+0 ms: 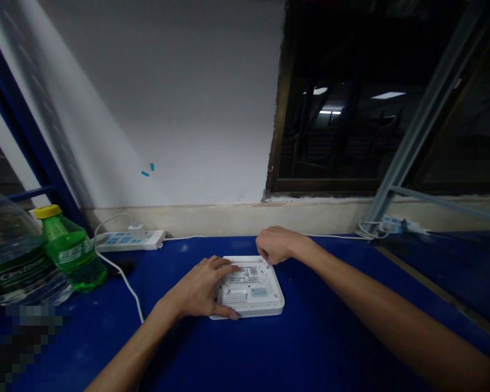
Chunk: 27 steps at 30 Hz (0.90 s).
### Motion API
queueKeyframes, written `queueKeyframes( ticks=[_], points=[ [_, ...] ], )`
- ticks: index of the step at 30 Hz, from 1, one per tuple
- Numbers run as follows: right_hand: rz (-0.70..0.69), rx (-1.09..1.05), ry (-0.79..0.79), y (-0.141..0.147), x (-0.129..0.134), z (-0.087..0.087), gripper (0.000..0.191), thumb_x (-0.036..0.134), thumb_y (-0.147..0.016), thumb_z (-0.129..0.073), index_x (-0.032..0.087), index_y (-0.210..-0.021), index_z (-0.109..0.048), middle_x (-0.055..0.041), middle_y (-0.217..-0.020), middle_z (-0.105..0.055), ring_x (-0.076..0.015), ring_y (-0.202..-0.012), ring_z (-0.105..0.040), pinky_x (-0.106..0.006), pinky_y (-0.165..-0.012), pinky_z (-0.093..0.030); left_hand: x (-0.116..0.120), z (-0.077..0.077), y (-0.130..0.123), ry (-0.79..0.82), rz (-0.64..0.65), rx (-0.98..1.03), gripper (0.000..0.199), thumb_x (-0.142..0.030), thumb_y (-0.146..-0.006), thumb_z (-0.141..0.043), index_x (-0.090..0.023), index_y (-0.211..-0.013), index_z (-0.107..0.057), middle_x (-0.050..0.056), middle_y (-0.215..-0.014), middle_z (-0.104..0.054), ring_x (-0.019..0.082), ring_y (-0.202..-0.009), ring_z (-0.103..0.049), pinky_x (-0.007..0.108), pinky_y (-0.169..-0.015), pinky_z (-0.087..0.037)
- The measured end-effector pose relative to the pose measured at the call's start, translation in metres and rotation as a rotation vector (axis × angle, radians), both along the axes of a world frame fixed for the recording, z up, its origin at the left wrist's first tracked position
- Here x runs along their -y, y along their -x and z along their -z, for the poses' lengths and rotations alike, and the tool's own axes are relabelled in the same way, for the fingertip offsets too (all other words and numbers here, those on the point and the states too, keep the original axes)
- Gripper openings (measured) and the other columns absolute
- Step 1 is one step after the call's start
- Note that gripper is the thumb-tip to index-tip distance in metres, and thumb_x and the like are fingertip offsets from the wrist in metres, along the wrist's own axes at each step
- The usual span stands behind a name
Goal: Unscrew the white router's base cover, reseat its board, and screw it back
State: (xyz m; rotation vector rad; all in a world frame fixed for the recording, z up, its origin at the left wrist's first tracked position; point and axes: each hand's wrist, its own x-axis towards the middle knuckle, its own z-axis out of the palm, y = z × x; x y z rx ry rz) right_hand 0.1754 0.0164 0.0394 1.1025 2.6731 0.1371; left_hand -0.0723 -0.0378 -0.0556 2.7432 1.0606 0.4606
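Note:
A flat white router-like box with rounded corners lies on the blue table, its vented and labelled face up. My left hand spans its left side, thumb along the near edge and fingers over the top, gripping it. At the far right corner of the box, my right hand is closed with its fingers curled down. Whatever it may hold there is hidden by the fingers. Tiny dark specks, too small to name, lie on the table just right of the box.
On the left stand a green bottle with a yellow cap and a large clear bottle. A power strip with a plugged-in white adapter lies by the wall, its white cable running forward. Another power strip sits at back right.

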Motion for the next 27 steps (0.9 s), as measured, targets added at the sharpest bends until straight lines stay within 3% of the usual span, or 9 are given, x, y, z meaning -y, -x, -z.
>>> queueKeyframes(
  ticks=[5,8,11,13,16,20,23,27],
  points=[
    [-0.02,-0.202,0.02,-0.01,0.006,0.007,0.026,0.014,-0.068,-0.063,0.021,-0.092,-0.071,-0.0075,-0.091,-0.07,-0.0206,-0.077,-0.063,-0.028,-0.062,-0.039,0.0,-0.001,0.0,0.002,0.002,0.007,0.094,-0.074,-0.063,-0.076,-0.025,-0.139,-0.05,0.014,-0.137,-0.054,0.035,-0.124,-0.051,0.053,-0.104,-0.042],
    [-0.042,-0.409,0.035,-0.021,0.01,0.014,0.027,0.007,-0.073,-0.058,0.021,-0.095,-0.065,-0.0066,-0.092,-0.067,-0.0191,-0.081,-0.061,-0.027,-0.067,-0.042,0.001,-0.003,0.0,0.011,-0.005,0.015,0.093,-0.071,-0.063,-0.077,-0.025,-0.138,-0.05,0.014,-0.137,-0.054,0.036,-0.124,-0.051,0.052,-0.103,-0.042],
    [0.003,-0.671,-0.031,-0.029,0.012,0.032,0.023,0.011,-0.082,-0.06,0.023,-0.101,-0.06,-0.0022,-0.084,-0.065,-0.017,-0.077,-0.061,-0.026,-0.067,-0.044,0.002,-0.003,-0.001,0.018,-0.006,0.02,0.089,-0.067,-0.064,-0.079,-0.026,-0.138,-0.05,0.013,-0.136,-0.055,0.035,-0.124,-0.051,0.052,-0.103,-0.042],
    [0.077,-0.836,-0.072,-0.03,0.013,0.048,0.032,0.019,-0.084,-0.068,0.024,-0.113,-0.056,0.0009,-0.078,-0.065,-0.0158,-0.068,-0.061,-0.025,-0.063,-0.045,0.002,-0.003,-0.001,0.019,-0.006,0.017,0.088,-0.065,-0.065,-0.079,-0.027,-0.138,-0.049,0.012,-0.137,-0.054,0.035,-0.125,-0.05,0.053,-0.105,-0.04],
    [0.1,-0.966,-0.174,-0.028,0.017,0.07,0.03,0.032,-0.086,-0.071,0.023,-0.112,-0.059,-0.0004,-0.079,-0.067,-0.0162,-0.064,-0.062,-0.027,-0.063,-0.048,0.002,-0.002,0.0,0.017,-0.013,0.006,0.087,-0.064,-0.066,-0.078,-0.028,-0.139,-0.048,0.012,-0.139,-0.053,0.035,-0.126,-0.049,0.055,-0.106,-0.038],
    [0.07,-1.086,-0.313,-0.028,0.024,0.086,0.03,0.033,-0.096,-0.058,0.024,-0.123,-0.061,-0.0084,-0.112,-0.071,-0.0226,-0.098,-0.068,-0.036,-0.088,-0.051,0.001,-0.001,-0.001,0.019,-0.011,0.003,0.086,-0.065,-0.066,-0.078,-0.028,-0.138,-0.049,0.011,-0.139,-0.053,0.035,-0.126,-0.049,0.054,-0.107,-0.038],
    [0.058,-1.215,-0.224,-0.031,0.026,0.09,0.029,0.027,-0.1,-0.049,0.025,-0.127,-0.061,-0.007,-0.122,-0.07,-0.0216,-0.112,-0.066,-0.036,-0.099,-0.049,0.001,-0.001,-0.001,0.024,-0.014,-0.004,0.086,-0.066,-0.066,-0.077,-0.028,-0.139,-0.049,0.011,-0.14,-0.053,0.035,-0.126,-0.049,0.055,-0.107,-0.038],
    [0.079,-1.311,-0.151,-0.03,0.025,0.093,0.028,0.028,-0.095,-0.058,0.025,-0.122,-0.063,-0.0049,-0.106,-0.074,-0.0203,-0.096,-0.07,-0.033,-0.088,-0.054,0.001,-0.001,0.0,0.032,-0.026,-0.014,0.088,-0.067,-0.066,-0.076,-0.029,-0.14,-0.048,0.012,-0.141,-0.051,0.036,-0.127,-0.048,0.058,-0.107,-0.037]
  ],
)
